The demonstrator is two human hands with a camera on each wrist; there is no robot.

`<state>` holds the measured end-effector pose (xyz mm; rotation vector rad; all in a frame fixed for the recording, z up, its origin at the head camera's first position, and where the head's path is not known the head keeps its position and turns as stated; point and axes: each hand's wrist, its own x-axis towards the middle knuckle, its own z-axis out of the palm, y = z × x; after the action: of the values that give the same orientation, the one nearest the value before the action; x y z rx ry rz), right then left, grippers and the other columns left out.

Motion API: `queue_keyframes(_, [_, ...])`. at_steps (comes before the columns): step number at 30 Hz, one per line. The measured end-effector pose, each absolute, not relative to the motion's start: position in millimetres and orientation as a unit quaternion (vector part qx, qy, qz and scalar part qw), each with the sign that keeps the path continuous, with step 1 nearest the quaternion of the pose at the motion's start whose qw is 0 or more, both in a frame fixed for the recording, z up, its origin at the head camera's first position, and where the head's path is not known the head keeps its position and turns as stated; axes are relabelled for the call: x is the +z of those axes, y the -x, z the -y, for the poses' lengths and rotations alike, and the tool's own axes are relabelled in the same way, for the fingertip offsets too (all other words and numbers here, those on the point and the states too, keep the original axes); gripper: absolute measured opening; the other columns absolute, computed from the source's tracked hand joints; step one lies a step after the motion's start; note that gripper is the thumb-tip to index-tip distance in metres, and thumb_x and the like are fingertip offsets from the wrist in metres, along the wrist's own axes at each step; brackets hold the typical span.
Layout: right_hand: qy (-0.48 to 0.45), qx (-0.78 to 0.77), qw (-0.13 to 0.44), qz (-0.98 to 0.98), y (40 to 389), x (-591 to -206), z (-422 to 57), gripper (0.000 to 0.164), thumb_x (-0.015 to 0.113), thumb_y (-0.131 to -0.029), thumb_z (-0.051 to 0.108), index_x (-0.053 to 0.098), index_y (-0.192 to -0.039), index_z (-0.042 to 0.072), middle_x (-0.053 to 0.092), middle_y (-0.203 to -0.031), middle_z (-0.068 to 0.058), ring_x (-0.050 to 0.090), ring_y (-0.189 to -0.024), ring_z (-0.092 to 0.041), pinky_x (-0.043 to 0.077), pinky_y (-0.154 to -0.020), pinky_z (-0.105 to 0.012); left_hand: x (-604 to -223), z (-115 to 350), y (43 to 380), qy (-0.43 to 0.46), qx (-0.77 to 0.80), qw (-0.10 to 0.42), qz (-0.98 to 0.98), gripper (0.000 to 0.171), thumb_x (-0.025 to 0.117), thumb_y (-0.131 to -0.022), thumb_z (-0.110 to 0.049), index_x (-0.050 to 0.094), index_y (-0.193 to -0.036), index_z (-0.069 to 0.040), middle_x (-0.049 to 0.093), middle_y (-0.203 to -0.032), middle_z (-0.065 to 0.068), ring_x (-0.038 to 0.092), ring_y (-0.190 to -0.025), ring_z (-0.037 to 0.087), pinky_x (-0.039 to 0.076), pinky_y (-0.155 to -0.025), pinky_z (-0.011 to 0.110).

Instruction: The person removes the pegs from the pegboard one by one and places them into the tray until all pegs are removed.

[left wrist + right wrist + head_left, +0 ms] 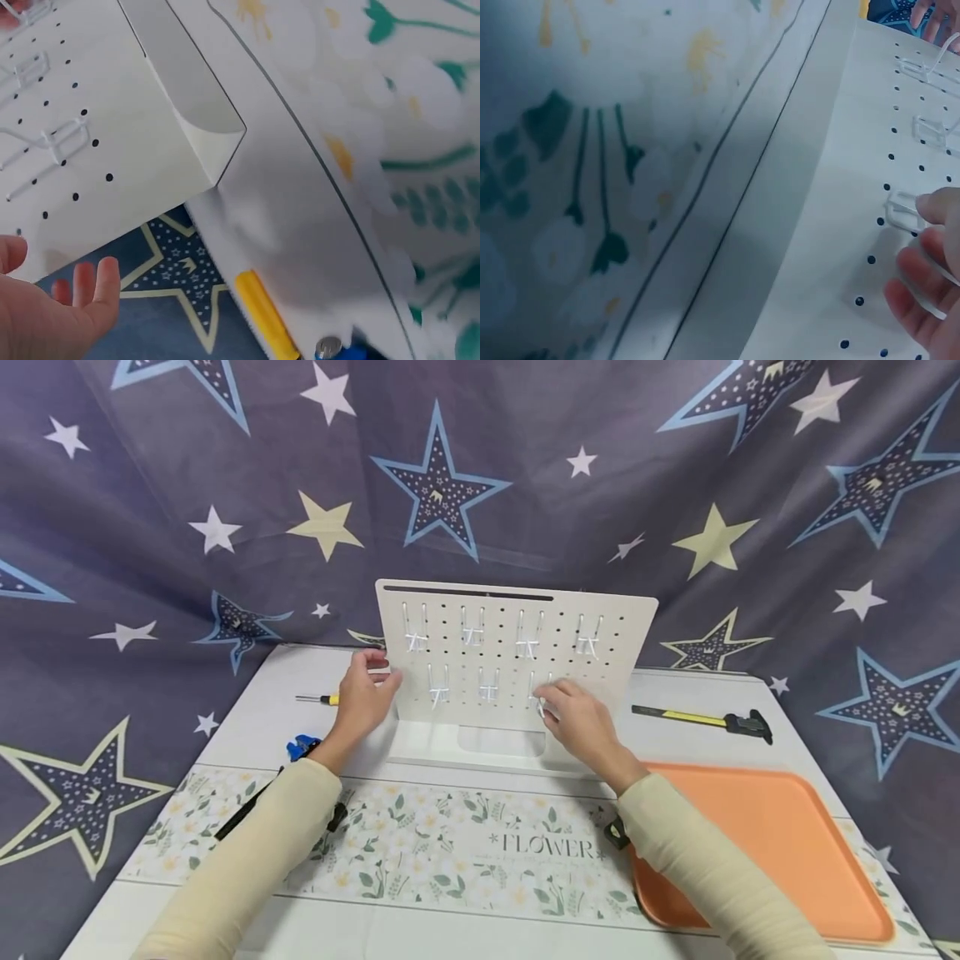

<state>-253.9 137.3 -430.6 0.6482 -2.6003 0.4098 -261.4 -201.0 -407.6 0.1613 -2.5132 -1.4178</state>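
Observation:
A white pegboard stands upright on its base, with two rows of white wire hooks on its face. My right hand is at the lower row, pinching the rightmost hook between thumb and fingers; the hook sits against the board. At the board's left edge is my left hand, fingers spread and gently bent. Seen from the left wrist, its thumb overlaps the board's face while the other fingers lie past the edge, and nothing is held between them.
An orange tray lies at the right front, below a black-and-yellow hammer. On the left are a yellow-handled screwdriver, a blue tool and a black item partly under my sleeve. A flower-print strip crosses the table; a starry curtain hangs behind.

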Motion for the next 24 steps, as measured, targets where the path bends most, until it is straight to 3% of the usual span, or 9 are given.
queue_keyframes(4, [-0.22, 0.156, 0.239, 0.933, 254.5, -429.8, -135.2, 0.025, 0.076, -0.089, 0.009, 0.075, -0.112, 0.018, 0.072, -0.109, -0.002, 0.07, -0.092, -0.023, 0.063, -0.064, -0.037, -407.9, 199.5, 270.1, -0.077, -0.515, 0.141, 0.842, 0.042, 0.064, -0.098, -0.019, 0.051, -0.135, -0.004, 0.065, -0.128, 0.017, 0.067, -0.112, 0.029, 0.062, -0.096, 0.039])
queue_keyframes(7, [-0.213, 0.164, 0.26, 0.927, 256.2, -429.4, -133.3, 0.021, 0.076, -0.088, 0.009, 0.076, -0.107, 0.018, 0.073, -0.105, -0.001, 0.07, -0.088, -0.024, 0.062, -0.061, -0.037, -407.4, 201.1, 274.5, -0.079, -0.542, 0.139, 0.825, 0.035, 0.066, -0.098, -0.018, 0.057, -0.128, -0.003, 0.067, -0.118, 0.015, 0.067, -0.096, 0.015, 0.066, -0.086, 0.032])
queue_keyframes(11, [-0.207, 0.167, 0.281, 0.922, 260.2, -433.2, -131.6, 0.016, 0.077, -0.087, 0.01, 0.077, -0.1, 0.019, 0.074, -0.102, 0.0, 0.07, -0.085, -0.023, 0.062, -0.06, -0.037, -409.5, 206.1, 277.6, -0.066, -0.573, 0.124, 0.808, 0.03, 0.069, -0.098, -0.017, 0.059, -0.12, 0.001, 0.064, -0.106, 0.009, 0.062, -0.081, 0.001, 0.069, -0.082, 0.034])
queue_keyframes(18, [-0.205, 0.166, 0.312, 0.913, 264.2, -441.2, -129.6, 0.015, 0.08, -0.084, 0.01, 0.078, -0.096, 0.019, 0.074, -0.097, 0.0, 0.071, -0.081, -0.023, 0.062, -0.057, -0.038, -414.5, 212.3, 279.8, -0.046, -0.567, 0.115, 0.814, 0.025, 0.067, -0.099, -0.016, 0.058, -0.117, 0.0, 0.063, -0.102, 0.005, 0.061, -0.08, -0.002, 0.068, -0.078, 0.027])
queue_keyframes(24, [-0.214, 0.156, 0.329, 0.907, 263.4, -441.8, -131.5, 0.013, 0.081, -0.083, 0.01, 0.078, -0.093, 0.019, 0.075, -0.096, 0.0, 0.071, -0.078, -0.024, 0.062, -0.055, -0.039, -415.4, 212.0, 281.0, -0.034, -0.562, 0.111, 0.819, 0.024, 0.066, -0.1, -0.014, 0.057, -0.116, 0.001, 0.064, -0.104, 0.01, 0.059, -0.08, -0.001, 0.068, -0.082, 0.035])
